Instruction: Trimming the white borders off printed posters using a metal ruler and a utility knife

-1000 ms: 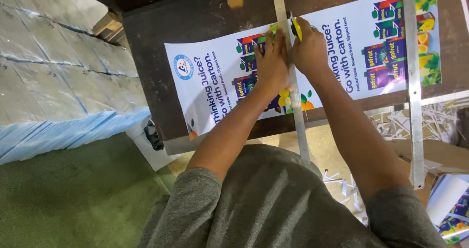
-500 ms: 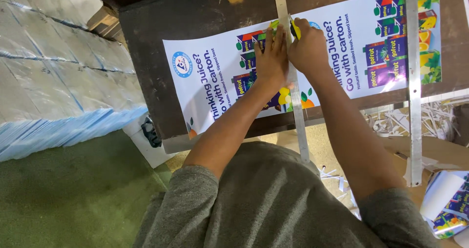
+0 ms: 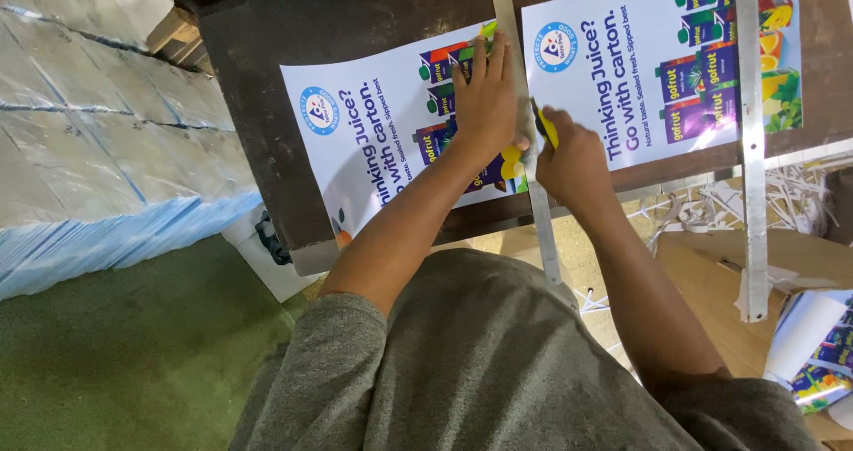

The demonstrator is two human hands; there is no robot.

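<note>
Head view shows your left hand (image 3: pixel 484 104) spread flat, palm down, pinning the metal ruler (image 3: pixel 524 140) against the printed poster sheet (image 3: pixel 373 140) on the dark table (image 3: pixel 258 51). Your right hand (image 3: pixel 573 162) is closed around a yellow-handled knife (image 3: pixel 544 127), set just to the right of the ruler's edge. The ruler's long axis runs away from you and toward you, overhanging the table's near edge. Your right hand sits nearer your body than the left. A second poster (image 3: pixel 649 60) lies to the right, under another ruler (image 3: pixel 749 131).
</note>
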